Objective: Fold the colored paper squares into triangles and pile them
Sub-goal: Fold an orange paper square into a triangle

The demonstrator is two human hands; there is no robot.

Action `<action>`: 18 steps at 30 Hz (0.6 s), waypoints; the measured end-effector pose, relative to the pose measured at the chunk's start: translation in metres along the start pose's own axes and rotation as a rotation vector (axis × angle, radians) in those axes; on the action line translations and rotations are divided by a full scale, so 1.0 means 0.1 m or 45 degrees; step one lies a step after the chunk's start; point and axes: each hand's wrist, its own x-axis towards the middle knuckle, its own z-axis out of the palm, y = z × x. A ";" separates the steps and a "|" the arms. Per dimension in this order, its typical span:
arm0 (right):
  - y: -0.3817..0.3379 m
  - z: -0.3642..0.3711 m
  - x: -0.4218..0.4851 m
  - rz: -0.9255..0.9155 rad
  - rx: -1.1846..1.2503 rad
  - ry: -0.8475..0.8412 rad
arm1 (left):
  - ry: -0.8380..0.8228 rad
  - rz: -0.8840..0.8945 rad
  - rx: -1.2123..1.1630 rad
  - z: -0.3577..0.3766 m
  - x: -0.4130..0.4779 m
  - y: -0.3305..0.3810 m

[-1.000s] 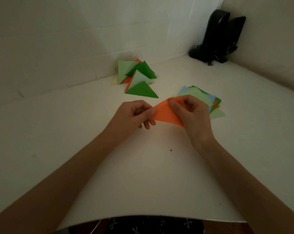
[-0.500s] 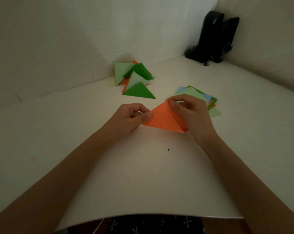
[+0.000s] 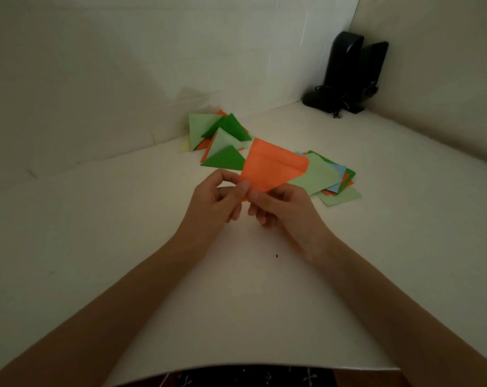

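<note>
An orange folded paper triangle (image 3: 270,166) is held up above the white table, its point down between both hands. My left hand (image 3: 217,199) pinches the lower tip with thumb and fingers. My right hand (image 3: 284,210) pinches the same tip from the right. Behind it, by the wall, lies a pile of folded triangles (image 3: 222,138) in green, light green and orange. To the right lies a stack of flat paper squares (image 3: 328,177), light green on top, with blue, green and orange edges showing.
The white table (image 3: 125,247) meets white walls at the back and right. Two black speakers (image 3: 348,74) with cables stand in the far right corner. A tiny dark speck (image 3: 277,256) lies on the table near my right wrist.
The orange triangle lay low between my hands with its long side across. Now it is lifted and turned upright, and both hands have come together at its lower tip.
</note>
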 end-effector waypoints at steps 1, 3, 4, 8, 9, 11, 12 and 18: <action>-0.01 0.00 0.01 -0.010 0.018 0.032 | -0.009 -0.015 0.000 0.00 0.01 -0.01; -0.01 -0.03 0.01 -0.020 0.015 0.060 | -0.050 -0.043 0.043 -0.01 0.02 -0.03; -0.01 -0.04 0.00 -0.024 0.001 0.059 | -0.081 -0.045 0.056 -0.01 0.01 -0.04; -0.01 -0.05 0.00 0.002 0.024 0.064 | -0.150 -0.012 0.071 -0.02 0.02 -0.06; -0.03 -0.08 0.01 -0.010 0.042 0.098 | -0.150 -0.013 0.082 -0.03 0.03 -0.06; -0.07 -0.16 0.04 -0.053 0.089 0.206 | -0.139 -0.030 0.081 -0.05 0.05 -0.07; -0.09 -0.21 0.05 -0.070 0.107 0.264 | -0.131 -0.039 0.075 -0.06 0.05 -0.07; -0.11 -0.35 0.09 -0.082 -0.006 0.314 | -0.059 -0.077 0.057 -0.11 0.08 -0.04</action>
